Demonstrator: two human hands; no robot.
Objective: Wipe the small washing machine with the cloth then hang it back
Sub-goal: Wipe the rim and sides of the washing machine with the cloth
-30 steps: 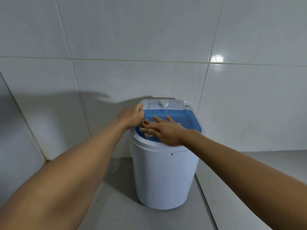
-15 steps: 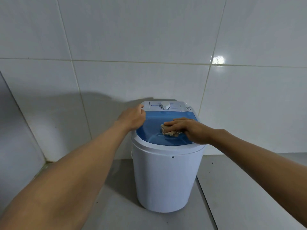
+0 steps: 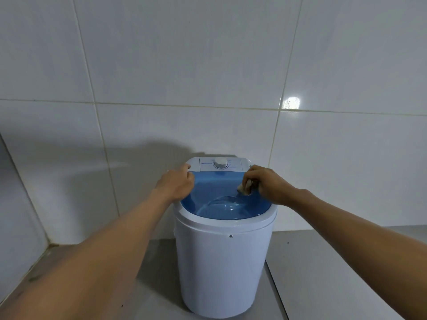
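A small white washing machine (image 3: 221, 262) with a translucent blue lid (image 3: 219, 188) and a white dial (image 3: 220, 163) stands on the grey floor against the tiled wall. My left hand (image 3: 176, 182) grips the machine's upper left rim beside the lid. My right hand (image 3: 265, 183) is closed on a bunched beige cloth (image 3: 245, 187) and presses it on the lid's right side. Most of the cloth is hidden inside my fist.
White wall tiles (image 3: 184, 65) rise right behind the machine, and a side wall (image 3: 13, 215) closes the corner on the left. Grey floor (image 3: 335, 273) lies to the right and in front of the machine.
My right hand has swept the cloth from the lid's left side across to its right edge. The left hand has stayed on the rim.
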